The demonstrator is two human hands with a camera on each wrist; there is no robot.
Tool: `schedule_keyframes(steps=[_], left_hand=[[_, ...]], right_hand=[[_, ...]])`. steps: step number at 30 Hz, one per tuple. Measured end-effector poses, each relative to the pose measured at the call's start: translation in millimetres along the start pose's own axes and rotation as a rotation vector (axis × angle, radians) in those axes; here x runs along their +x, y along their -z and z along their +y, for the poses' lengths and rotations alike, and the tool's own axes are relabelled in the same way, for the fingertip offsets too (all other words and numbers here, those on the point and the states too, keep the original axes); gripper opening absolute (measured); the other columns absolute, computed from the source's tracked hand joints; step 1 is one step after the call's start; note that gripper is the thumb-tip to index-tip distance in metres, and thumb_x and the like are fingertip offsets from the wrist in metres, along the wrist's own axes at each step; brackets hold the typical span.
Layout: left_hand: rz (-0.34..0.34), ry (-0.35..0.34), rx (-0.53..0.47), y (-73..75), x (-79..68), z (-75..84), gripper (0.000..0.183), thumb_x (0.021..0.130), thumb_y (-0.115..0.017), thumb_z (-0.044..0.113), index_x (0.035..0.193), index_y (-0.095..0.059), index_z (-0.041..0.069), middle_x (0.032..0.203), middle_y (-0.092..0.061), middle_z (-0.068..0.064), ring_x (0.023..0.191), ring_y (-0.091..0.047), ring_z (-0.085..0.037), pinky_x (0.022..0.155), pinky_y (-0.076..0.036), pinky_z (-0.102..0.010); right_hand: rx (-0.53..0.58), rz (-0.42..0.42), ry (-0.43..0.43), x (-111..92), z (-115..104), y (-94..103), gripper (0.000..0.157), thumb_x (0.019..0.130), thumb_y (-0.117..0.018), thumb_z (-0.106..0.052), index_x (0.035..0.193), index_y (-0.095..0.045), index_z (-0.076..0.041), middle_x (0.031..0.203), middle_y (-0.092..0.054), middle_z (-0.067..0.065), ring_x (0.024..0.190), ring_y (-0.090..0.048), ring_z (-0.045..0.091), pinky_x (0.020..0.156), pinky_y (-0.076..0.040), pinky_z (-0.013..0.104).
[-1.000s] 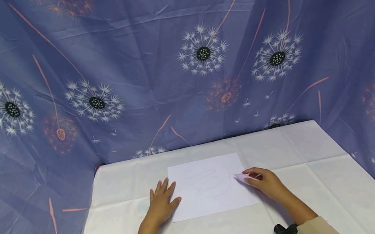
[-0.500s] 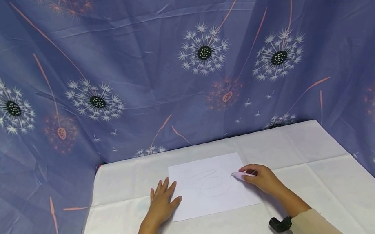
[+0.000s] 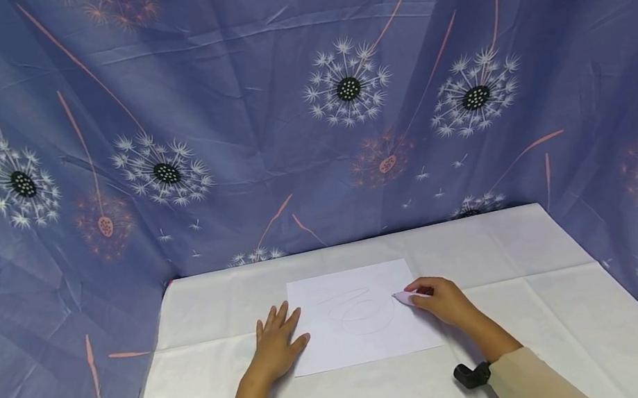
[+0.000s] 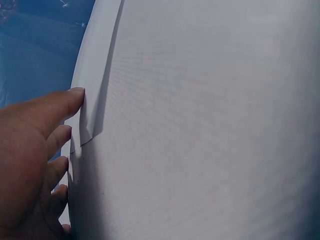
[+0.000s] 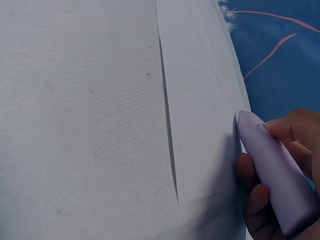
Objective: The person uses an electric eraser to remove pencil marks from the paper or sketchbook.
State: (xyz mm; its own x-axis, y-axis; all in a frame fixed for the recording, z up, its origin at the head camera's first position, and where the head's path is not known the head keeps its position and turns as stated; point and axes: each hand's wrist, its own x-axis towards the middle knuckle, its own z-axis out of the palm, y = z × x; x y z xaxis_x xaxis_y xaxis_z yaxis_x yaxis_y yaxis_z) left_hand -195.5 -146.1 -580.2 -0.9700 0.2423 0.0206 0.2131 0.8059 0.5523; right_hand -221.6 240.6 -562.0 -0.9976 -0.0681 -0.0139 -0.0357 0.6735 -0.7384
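Observation:
A white sheet of paper (image 3: 344,349) lies on the table, with thin, faint looping lines across its middle. My left hand (image 3: 277,347) rests with spread fingers at the sheet's left edge, its thumb and fingertips over the paper. On the right side, my right hand (image 3: 446,301) grips a thick lavender pen-shaped tool (image 5: 275,175) between thumb and fingers. The tool tapers to a small tip, which meets the paper at the end of a thin curved line in the right wrist view. The palm side of the tool's grip is partly hidden.
A white cloth with fold creases covers the table (image 3: 523,320). Behind and at both sides hangs a blue curtain (image 3: 257,132) printed with dandelions. Black wrist mounts (image 3: 474,375) sit by the beige sleeves (image 3: 536,384).
My right hand has shifted slightly left and away from me, taking the lavender tool's tip a little further onto the paper. The left hand stays in place.

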Motion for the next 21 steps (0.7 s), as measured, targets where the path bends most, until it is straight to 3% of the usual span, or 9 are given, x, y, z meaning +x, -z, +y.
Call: schedule_keyframes(steps=[21], left_hand=[[-0.009, -0.007, 0.0, 3.6, -1.9, 2.1, 0.06, 0.098, -0.064, 0.036, 0.15, -0.049, 0.011, 0.165, -0.03, -0.019, 0.155, -0.017, -0.045, 0.122, -0.005, -0.071]], right_hand=[[-0.036, -0.047, -0.001, 10.2, -5.1, 4.0, 0.013, 0.09, -0.074, -0.018, 0.102, -0.079, -0.017, 0.098, -0.072, 0.002, 0.089, -0.059, 0.015, 0.081, -0.047, 0.031]])
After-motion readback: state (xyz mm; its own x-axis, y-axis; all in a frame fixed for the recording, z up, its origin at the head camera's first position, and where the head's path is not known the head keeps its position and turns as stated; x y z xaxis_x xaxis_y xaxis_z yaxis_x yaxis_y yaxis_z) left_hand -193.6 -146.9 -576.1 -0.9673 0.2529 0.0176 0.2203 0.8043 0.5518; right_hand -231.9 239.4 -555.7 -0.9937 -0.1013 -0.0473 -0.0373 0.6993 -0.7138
